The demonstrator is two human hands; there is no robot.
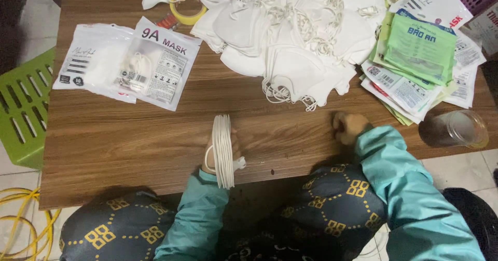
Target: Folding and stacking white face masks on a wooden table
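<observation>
Nearest to me, at the near edge of the tabletop [129, 147], my left hand [218, 152] holds a stack of white face masks [223, 149] upright on its edge. The fingers are closed around the stack and pinch it, with the ear loops hanging at the wrist side. My right hand [348, 127] rests as a loose fist on the wood, further right along the same edge, and I see nothing in it.

To do this well, I think the stack must stay squeezed flat so the masks do not slide apart, with the loops kept to one side, so they do not catch in the pile. The free hand should help to square the edges, in my judgement.

Now the counting. At the far edge in the middle lies one big pile of loose masks [290, 38]; I cannot count the single masks, they are too many and tangled. Near the far left corner lie two filled mask packets [129, 61], overlapping each other. Near the far right corner is one heap of empty flat packets [420, 58], white and green, number not clear. One roll of yellow tape [185, 9] sits beside the pile. One clear plastic cup [456, 128] stands at the right edge. One green plastic stool [23, 110] is beside the left edge of the table.
</observation>
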